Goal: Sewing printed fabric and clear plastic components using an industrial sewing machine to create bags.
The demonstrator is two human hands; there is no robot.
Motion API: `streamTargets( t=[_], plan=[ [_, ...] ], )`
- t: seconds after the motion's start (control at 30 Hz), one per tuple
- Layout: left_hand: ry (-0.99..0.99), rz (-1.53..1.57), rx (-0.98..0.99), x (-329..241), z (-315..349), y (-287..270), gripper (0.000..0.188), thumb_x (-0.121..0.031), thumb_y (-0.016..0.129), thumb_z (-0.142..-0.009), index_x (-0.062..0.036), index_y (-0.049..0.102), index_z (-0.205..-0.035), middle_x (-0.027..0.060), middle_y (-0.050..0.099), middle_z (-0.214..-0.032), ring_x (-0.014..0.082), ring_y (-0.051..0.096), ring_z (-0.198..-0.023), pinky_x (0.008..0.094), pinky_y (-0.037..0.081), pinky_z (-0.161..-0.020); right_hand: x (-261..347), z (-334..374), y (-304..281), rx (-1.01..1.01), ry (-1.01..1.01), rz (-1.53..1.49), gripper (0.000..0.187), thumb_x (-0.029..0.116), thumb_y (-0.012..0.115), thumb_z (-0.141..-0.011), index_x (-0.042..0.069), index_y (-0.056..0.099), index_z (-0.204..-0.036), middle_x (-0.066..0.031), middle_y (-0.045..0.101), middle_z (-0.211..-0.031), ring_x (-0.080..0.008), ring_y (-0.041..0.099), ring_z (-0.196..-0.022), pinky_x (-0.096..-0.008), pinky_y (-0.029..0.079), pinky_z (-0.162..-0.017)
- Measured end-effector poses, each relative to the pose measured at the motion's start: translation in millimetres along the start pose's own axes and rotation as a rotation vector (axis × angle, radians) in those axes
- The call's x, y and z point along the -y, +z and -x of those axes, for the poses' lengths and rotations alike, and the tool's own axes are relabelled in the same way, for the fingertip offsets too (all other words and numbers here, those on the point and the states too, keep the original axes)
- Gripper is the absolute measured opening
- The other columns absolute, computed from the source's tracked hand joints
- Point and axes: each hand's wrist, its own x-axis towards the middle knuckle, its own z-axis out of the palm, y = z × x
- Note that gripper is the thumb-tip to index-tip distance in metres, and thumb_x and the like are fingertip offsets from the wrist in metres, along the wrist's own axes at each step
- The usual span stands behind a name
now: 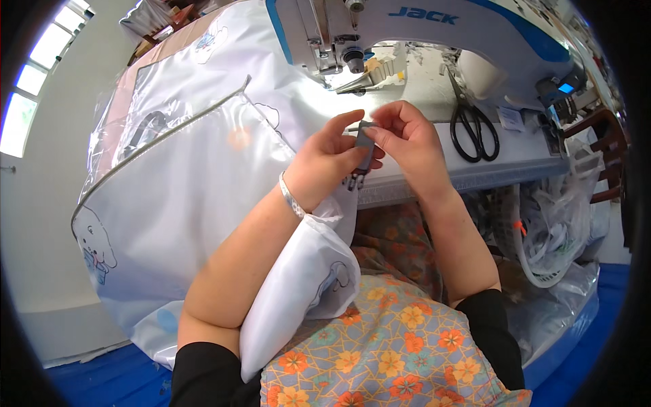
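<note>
Watching from my end of the link, I have both bare hands in clear view, close together in front of the sewing machine (434, 44). The small grey strip (365, 146) is between them, just above the near edge of the tabletop (525, 149). The left hand (332, 159) has a closed grip on its lower part, thumb laid along it, while the index finger reaches out above, apart from the thumb. The right hand (407, 139) pinches the upper end between thumb and bent index finger — that grip is closed too. I cannot tell what the strip is made of.

Left of the hands I see a broad white fabric (196, 183) printed with cartoon dogs, a grey trim (163, 146) running along its edge and clear plastic (139, 119) beyond it. A tube-like white piece (281, 312) lies along the inner side of the left forearm, below a patterned wristband (290, 195). To the right of the right hand, black-handled scissors (468, 129) rest on the tabletop, blades pointing away, with a white cone (480, 73) just beside them. Below the tabletop's right end I make out a white basket (546, 278) holding crumpled clear bags (556, 217). A flowered apron (393, 339) covers the person's lap.
</note>
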Motion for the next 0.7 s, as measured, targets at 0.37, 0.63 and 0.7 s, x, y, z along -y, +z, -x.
streamTargets(
  t=[0.37,0.63,0.7],
  plan=[
    [1.085,-1.586,-0.389,6.3,-61.0,-54.7,0.022,-0.002,0.067,-0.077,-0.0113,0.075,-0.094,0.0029,0.075,-0.102,0.0242,0.068,-0.105,0.0395,0.053,-0.094,-27.8,-74.4,3.6,0.075,-0.846,1.080,0.004,0.005,0.068,-0.085,0.007,0.067,-0.087,-0.0084,0.068,-0.088,-0.0294,0.068,-0.087,-0.0415,0.055,-0.075],
    [0.979,-1.595,-0.356,18.3,-65.9,-66.2,0.009,-0.008,0.063,-0.074,-0.0074,0.072,-0.079,0.0032,0.070,-0.091,0.0201,0.065,-0.099,0.0387,0.045,-0.098,-53.1,-84.9,2.4,0.185,-0.778,1.241,0.009,0.013,0.067,-0.087,0.009,0.072,-0.093,-0.0049,0.065,-0.093,-0.0270,0.065,-0.093,-0.0395,0.055,-0.079],
    [0.892,-1.583,-0.317,18.3,-60.8,-65.3,0.013,-0.006,0.063,-0.075,-0.0062,0.073,-0.083,0.0044,0.071,-0.092,0.0215,0.066,-0.098,0.0407,0.044,-0.100,-51.8,-82.3,3.9,0.178,-0.828,1.253,0.013,0.011,0.062,-0.086,0.007,0.071,-0.095,-0.0059,0.065,-0.094,-0.0260,0.065,-0.097,-0.0393,0.056,-0.081]
  ],
)
